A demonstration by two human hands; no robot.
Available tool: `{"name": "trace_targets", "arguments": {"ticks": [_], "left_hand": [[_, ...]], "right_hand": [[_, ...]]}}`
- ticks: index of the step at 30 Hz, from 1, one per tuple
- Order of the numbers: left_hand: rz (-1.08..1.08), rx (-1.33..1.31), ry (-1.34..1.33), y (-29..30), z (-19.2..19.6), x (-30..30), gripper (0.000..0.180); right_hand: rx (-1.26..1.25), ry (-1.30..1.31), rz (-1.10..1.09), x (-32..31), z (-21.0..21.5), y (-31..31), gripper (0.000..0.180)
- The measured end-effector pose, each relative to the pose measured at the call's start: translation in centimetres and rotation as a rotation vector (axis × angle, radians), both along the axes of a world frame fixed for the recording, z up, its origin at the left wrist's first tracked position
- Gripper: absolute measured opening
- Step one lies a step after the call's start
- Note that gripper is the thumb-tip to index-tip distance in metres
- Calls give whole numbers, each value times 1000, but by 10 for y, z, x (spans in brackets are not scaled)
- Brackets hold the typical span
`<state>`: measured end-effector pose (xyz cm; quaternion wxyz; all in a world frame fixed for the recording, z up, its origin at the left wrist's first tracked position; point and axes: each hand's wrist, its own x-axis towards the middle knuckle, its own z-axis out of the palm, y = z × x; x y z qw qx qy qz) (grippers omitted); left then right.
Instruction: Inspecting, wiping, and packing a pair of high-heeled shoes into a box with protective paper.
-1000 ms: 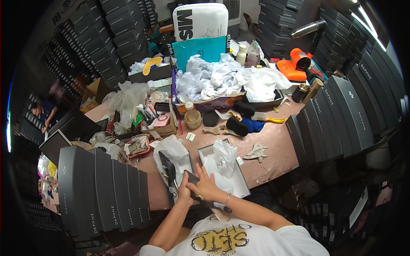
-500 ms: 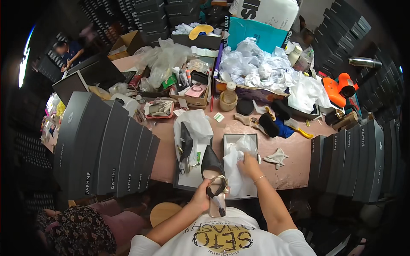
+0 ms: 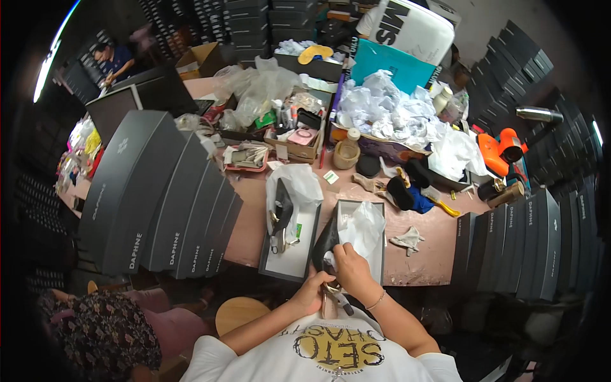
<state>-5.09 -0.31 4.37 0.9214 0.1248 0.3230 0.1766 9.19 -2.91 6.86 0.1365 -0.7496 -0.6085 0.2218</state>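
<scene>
My left hand (image 3: 310,293) is closed round a black pointed shoe (image 3: 326,243) at its rear part, toe pointing away from me over the left edge of the right-hand box. My right hand (image 3: 355,272) has its fingers bent together at the shoe's opening, on a wad of white paper (image 3: 329,257) partly hidden by the fingers. Under them is the open grey box (image 3: 382,251), with white tissue paper (image 3: 363,228) inside. To its left stands another open box (image 3: 280,275), where a second black shoe (image 3: 282,211) lies on tissue.
Dark shoe boxes stand in rows at the left (image 3: 153,210) and right (image 3: 522,248). Further back are a carton of crumpled white paper (image 3: 382,102), a jar (image 3: 346,154), brushes (image 3: 400,192) and an orange tool (image 3: 493,155). A rag (image 3: 407,239) lies right of the box.
My right hand has come back from the tissue in the right-hand box to the shoe's opening. The shoe has shifted slightly right, over that box's left edge. The whole view has tilted a little.
</scene>
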Motion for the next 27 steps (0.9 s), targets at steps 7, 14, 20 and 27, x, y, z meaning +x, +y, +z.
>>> {"name": "trace_targets", "arguments": {"ticks": [7, 14, 20, 27], "left_hand": [[53, -38, 32, -14, -11, -6, 54], [21, -83, -94, -16, -42, -13, 35], [-99, 18, -58, -21, -43, -10, 48], [8, 453, 149, -7, -12, 19, 49]], "right_hand": [[91, 182, 108, -2, 10, -33, 40], [488, 320, -182, -9, -6, -3, 74], [196, 543, -321, 9, -11, 3, 62], [163, 795, -225, 67, 16, -1, 60]]}}
